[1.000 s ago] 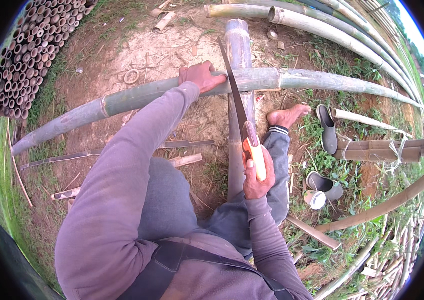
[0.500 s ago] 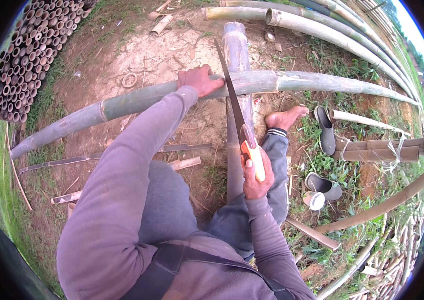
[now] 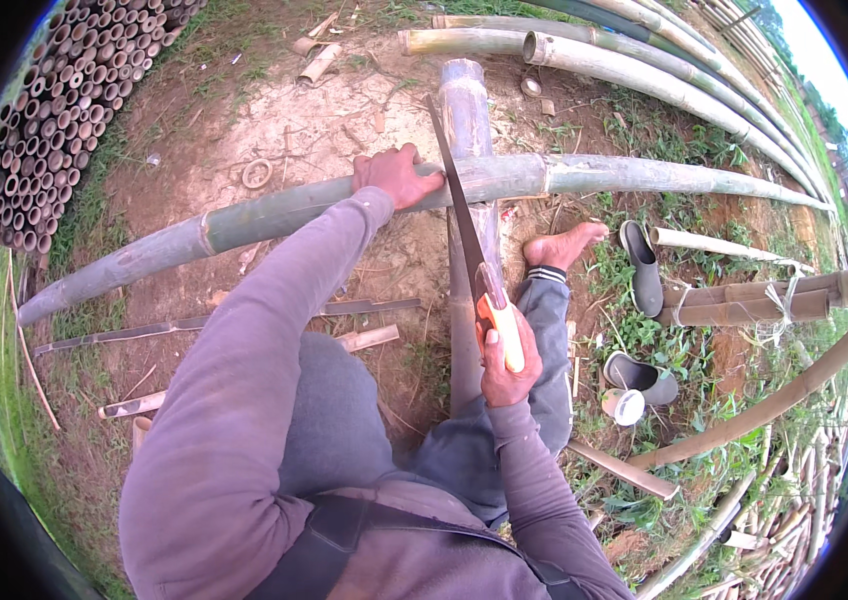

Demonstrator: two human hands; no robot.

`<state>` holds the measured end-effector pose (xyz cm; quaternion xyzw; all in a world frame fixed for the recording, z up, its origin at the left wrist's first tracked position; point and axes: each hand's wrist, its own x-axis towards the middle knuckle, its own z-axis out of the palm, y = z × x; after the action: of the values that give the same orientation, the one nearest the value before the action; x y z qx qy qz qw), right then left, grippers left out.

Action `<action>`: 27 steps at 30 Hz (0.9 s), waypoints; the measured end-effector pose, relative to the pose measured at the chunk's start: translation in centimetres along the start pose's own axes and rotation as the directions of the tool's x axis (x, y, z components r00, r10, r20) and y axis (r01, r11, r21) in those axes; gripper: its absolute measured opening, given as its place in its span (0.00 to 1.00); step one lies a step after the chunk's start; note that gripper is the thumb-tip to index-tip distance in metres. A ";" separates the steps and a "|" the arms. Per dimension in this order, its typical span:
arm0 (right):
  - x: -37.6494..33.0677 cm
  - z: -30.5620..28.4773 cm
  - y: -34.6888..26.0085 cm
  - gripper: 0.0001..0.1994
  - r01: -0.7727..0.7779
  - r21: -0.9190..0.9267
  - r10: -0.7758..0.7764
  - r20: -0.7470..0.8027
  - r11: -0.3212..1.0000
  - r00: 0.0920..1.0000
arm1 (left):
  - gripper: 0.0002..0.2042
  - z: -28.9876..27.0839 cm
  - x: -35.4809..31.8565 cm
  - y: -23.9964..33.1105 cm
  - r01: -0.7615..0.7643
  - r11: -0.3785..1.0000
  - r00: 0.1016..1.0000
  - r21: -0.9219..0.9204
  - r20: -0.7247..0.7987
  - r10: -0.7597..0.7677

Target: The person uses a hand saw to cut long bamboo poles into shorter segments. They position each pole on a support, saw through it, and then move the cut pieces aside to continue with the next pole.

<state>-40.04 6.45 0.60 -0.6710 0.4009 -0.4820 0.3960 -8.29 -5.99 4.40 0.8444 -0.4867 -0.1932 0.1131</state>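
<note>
A long green bamboo pole (image 3: 279, 213) lies crosswise in front of me, resting over a thicker bamboo piece (image 3: 465, 110) that runs away from me. My left hand (image 3: 396, 178) is closed over the top of the pole, just left of the crossing, with the thumb toward the blade. My right hand (image 3: 510, 365) grips the orange and white handle of a handsaw (image 3: 466, 222). Its dark blade lies across the pole close to my left thumb, tip pointing away from me. Whether the teeth sit in a cut cannot be made out.
Cut bamboo tubes (image 3: 54, 120) are stacked at the far left. Long bamboo poles (image 3: 634, 80) lie at the far right. My bare foot (image 3: 566, 246), dark clogs (image 3: 642, 268) and a white cup (image 3: 624, 406) are right of the support. Split bamboo strips (image 3: 179, 325) lie at left.
The whole scene sits slightly lower and further left in view. Both hands and the saw keep nearly the same places against the pole.
</note>
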 end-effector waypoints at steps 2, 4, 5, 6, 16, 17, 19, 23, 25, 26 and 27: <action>-2.8 -2.1 -1.7 0.21 -0.089 0.023 0.090 -0.035 0.996 0.995 | 0.33 0.2 0.1 -0.1 -0.024 1.000 0.999 0.002 -0.025 0.024; -4.1 -3.0 -2.5 0.21 -0.067 0.016 0.067 -0.009 0.998 0.998 | 0.32 0.5 0.0 -0.3 -0.029 1.000 0.999 0.000 -0.029 0.029; -3.9 -2.8 -2.4 0.21 0.007 0.054 -0.007 -0.005 0.999 1.000 | 0.32 0.6 0.1 -0.4 -0.024 1.000 0.999 0.001 -0.032 0.024; -3.3 -2.2 -2.1 0.22 -0.032 0.000 0.032 -0.006 0.999 0.999 | 0.32 0.7 0.2 -0.4 -0.021 1.000 0.999 0.004 -0.042 0.021; 5.7 5.0 -0.1 0.22 -0.010 0.013 0.010 -0.020 1.000 1.000 | 0.37 -0.1 -0.4 -3.3 -0.251 0.916 0.959 -0.312 -0.208 0.192; 5.8 4.9 -0.9 0.22 -0.007 0.020 0.008 -0.007 1.000 1.000 | 0.39 -0.9 -1.1 -4.6 -0.303 0.875 0.940 -0.379 -0.273 0.207; 5.9 4.5 -2.0 0.22 -0.017 0.056 0.017 0.000 0.998 1.000 | 0.44 -2.9 -3.2 -8.0 -0.293 0.955 0.914 -0.049 -0.307 0.265; 6.1 4.4 -1.9 0.22 -0.173 0.098 0.171 0.035 0.980 0.985 | 0.54 -4.1 -7.2 -13.3 -0.167 0.897 0.931 0.409 -0.234 0.280; 6.3 4.6 -1.3 0.22 -0.119 0.121 0.118 0.018 0.985 0.993 | 0.52 -4.1 -7.5 -14.5 -0.142 0.881 0.964 0.452 -0.140 0.227; 6.4 4.7 -1.0 0.22 -0.147 0.106 0.146 0.019 0.983 0.989 | 0.51 -3.9 -7.2 -14.7 -0.119 0.910 0.987 0.398 -0.055 0.153; 6.5 4.8 -0.8 0.22 -0.051 0.109 0.052 -0.010 0.993 0.999 | 0.49 -3.8 -7.0 -15.0 -0.115 0.940 0.993 0.321 0.006 0.120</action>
<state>-33.92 1.46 2.43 -0.6347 0.3939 -0.4970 0.4415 1.84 7.60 3.65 0.8223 -0.5604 -0.0985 -0.0110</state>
